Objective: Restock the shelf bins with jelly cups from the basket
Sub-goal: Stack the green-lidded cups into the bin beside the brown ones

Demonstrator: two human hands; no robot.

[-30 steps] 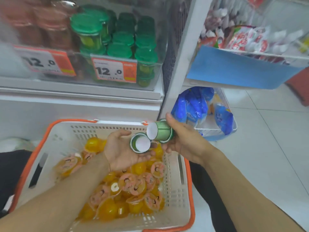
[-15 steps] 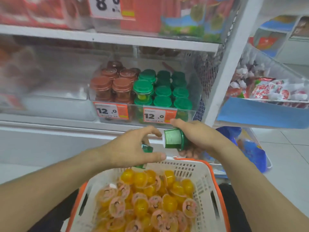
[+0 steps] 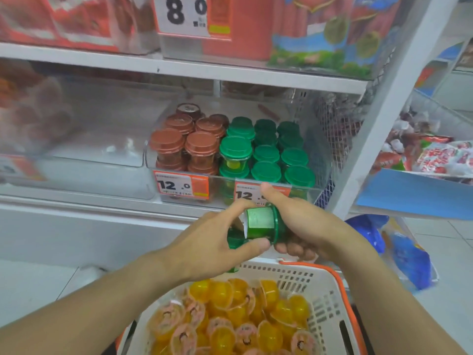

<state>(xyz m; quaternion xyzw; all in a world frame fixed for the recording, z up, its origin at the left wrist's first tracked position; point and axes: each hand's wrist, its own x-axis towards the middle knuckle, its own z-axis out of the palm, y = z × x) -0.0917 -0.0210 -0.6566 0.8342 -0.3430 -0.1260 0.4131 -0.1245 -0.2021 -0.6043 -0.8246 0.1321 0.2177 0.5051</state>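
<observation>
My right hand [image 3: 304, 226] grips a green-lidded jelly cup [image 3: 262, 222] lying on its side, its base turned left. My left hand [image 3: 207, 248] curls round a second green cup [image 3: 234, 242], mostly hidden under its fingers, and its fingertips touch the first cup. Both hands hover just in front of the clear shelf bin [image 3: 317, 192], which holds rows of green-lidded cups [image 3: 266, 153] and, on its left side, brown-lidded cups [image 3: 184, 144]. Below, the white basket [image 3: 325, 290] with an orange rim holds several small orange jelly cups [image 3: 230, 313].
An upper shelf [image 3: 179, 67] carries red packs and an "8.0" tag. Price tags reading "12.0" [image 3: 180, 187] hang on the bin front. A white upright post [image 3: 378, 119] stands right of the bin, with wire racks of snack bags [image 3: 435, 157] beyond it.
Both hands rose from inside the basket up to the bin front, each carrying a green cup. The view tilted upward, and the left hand closed in on the right hand's cup.
</observation>
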